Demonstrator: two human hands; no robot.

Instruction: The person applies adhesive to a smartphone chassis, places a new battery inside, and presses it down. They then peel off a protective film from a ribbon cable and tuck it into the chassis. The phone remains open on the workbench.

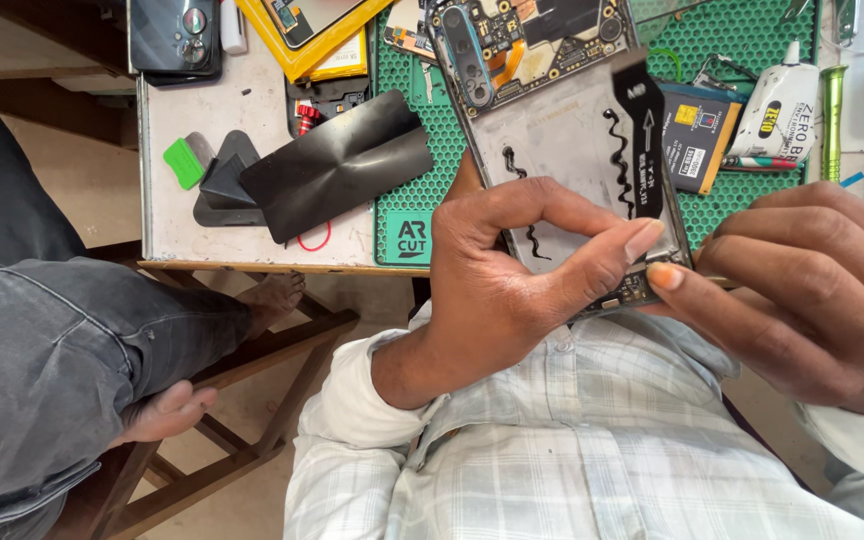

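Above the bench's green mat (pixel 742 30), the left hand (pixel 512 290) clamps its fingers on the opened phone (pixel 562 130); the right hand (pixel 812 290) pinches its lower corner. Prying there could tear the orange flex cable (pixel 505 62).

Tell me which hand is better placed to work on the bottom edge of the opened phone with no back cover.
Probably the right hand: its fingertips sit at the bottom edge of the opened, coverless phone. The left hand grips the phone from the side, thumb across its grey inner plate, steadying it.
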